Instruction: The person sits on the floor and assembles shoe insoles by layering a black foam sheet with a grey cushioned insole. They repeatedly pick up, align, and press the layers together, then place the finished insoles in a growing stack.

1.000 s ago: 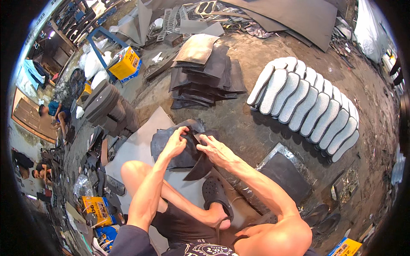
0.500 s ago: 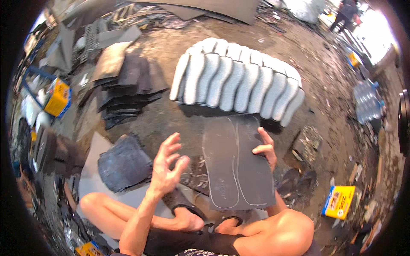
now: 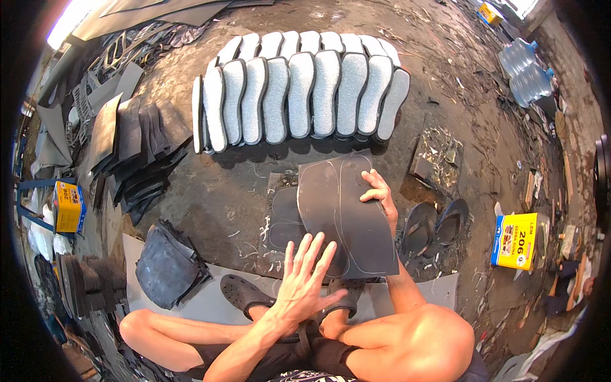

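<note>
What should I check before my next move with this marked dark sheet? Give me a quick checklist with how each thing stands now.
1. Right hand gripping the dark sheet by its right edge: ok.
2. Pale outlines readable on the sheet's upper face: ok, curved lines show.
3. Left hand touching the sheet: cannot tell; spread fingers reach its lower left edge in view.
4. Sheet lying flat: not ok, it is held up and bowed.
5. White-topped soles apart from the sheet: ok, they stand in rows beyond it.
</note>
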